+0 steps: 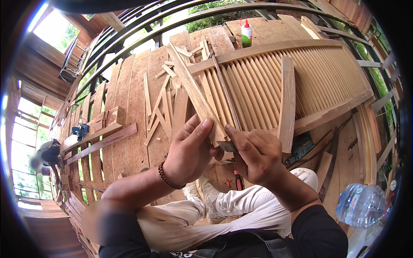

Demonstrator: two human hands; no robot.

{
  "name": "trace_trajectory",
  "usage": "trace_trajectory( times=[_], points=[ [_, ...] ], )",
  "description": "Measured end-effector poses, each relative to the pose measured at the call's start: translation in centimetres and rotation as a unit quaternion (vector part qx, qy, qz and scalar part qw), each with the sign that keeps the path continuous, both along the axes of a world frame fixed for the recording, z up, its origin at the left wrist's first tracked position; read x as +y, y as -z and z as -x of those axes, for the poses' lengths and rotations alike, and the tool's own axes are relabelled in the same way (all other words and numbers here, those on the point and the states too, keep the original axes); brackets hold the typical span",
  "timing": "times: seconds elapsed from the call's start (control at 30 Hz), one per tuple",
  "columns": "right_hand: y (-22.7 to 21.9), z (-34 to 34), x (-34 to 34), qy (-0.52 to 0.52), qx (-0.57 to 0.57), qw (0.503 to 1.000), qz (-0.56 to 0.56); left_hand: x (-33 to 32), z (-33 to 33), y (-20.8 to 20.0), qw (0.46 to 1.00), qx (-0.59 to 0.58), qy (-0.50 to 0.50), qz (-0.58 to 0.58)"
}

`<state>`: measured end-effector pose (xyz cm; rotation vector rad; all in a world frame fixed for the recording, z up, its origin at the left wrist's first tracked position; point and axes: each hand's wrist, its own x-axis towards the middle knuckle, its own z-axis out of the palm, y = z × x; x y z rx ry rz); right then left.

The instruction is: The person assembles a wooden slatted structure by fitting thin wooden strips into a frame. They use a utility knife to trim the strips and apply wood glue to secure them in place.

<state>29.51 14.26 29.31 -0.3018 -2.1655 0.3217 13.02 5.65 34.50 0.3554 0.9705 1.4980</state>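
Note:
My left hand (189,150) grips the near end of a long wooden slat (193,88) that slopes away up and to the left. My right hand (254,155) pinches a small dark flat piece (227,146) against the slat's near end. Behind the slat lies a large louvred wooden panel (275,79) with many thin slats in a frame. A loose wooden bar (287,103) rests upright across the panel, just right of my right hand. A bead bracelet circles my left wrist.
Several offcuts (161,107) litter the board worktop. A glue bottle (246,34) stands at the back. A power tool (300,148) lies under the panel's edge, a blue tool (81,130) far left, a plastic water bottle (361,206) lower right. Another person (48,155) crouches at left.

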Motion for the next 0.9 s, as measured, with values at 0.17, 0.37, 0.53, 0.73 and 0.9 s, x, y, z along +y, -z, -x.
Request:
trace_trajectory(
  times=[0.17,0.37,0.53,0.73,0.9],
  points=[
    [-0.1,-0.1,-0.3,-0.011,-0.009,1.0,0.022,-0.5,0.7,1.6,0.998,0.01,0.009,-0.059],
    [-0.2,0.0,-0.2,-0.018,-0.008,0.999,0.029,-0.4,1.0,2.0,0.996,-0.007,0.038,-0.08],
    [-0.4,-0.2,-0.5,0.004,-0.025,0.999,0.035,0.0,-0.1,0.9,1.0,0.009,0.004,-0.023],
    [0.0,-0.2,-0.4,-0.028,-0.02,0.995,0.091,0.0,0.1,1.2,0.999,0.036,-0.004,-0.02],
    [-0.5,-0.2,-0.7,-0.004,-0.038,0.996,0.075,-0.2,0.7,2.5,0.999,0.013,0.016,-0.044]
  ],
)
